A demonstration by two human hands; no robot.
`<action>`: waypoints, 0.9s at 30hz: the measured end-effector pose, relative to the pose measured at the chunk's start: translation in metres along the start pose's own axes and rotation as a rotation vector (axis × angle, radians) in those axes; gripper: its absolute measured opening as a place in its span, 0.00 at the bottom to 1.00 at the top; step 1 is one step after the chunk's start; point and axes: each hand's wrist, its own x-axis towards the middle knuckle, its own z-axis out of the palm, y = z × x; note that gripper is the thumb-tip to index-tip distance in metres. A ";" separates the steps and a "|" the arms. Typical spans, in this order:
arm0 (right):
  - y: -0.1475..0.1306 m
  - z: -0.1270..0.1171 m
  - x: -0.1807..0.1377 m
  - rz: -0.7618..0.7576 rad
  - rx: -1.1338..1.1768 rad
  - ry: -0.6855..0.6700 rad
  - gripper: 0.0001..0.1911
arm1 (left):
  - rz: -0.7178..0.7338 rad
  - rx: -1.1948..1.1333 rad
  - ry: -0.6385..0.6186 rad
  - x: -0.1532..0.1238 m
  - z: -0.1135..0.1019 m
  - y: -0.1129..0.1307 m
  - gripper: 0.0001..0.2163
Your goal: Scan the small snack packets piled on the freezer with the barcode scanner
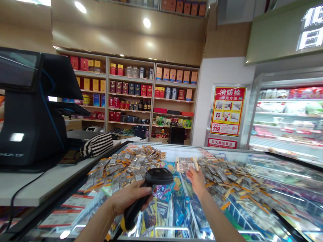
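The scanner (159,175) was gripped by the left hand (130,198), fingers curled round it; and there, over the freezer (75,185), the packet (185,164) was pinched in the fingers of the right hand (198,181), its print unreadable! "消防栓" and "119" were displayed on the poster (228,111). Room was left between the left pile (126,164) and right pile (234,181); the freezer's left edge was bordered by the bench (50,179).

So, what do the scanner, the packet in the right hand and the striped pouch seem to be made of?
Scanner: probably hard plastic, black, slightly glossy; its smooth head shows soft highlights.
Packet: perhaps plastic film; it looks thin and printed, but blur leaves the finish open.
Striped pouch: likely fabric, matte; its soft, rounded shape shows no sharp reflections.
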 end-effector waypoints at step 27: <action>-0.003 -0.009 -0.007 0.014 -0.060 -0.015 0.14 | 0.049 0.056 -0.075 0.025 0.009 0.000 0.11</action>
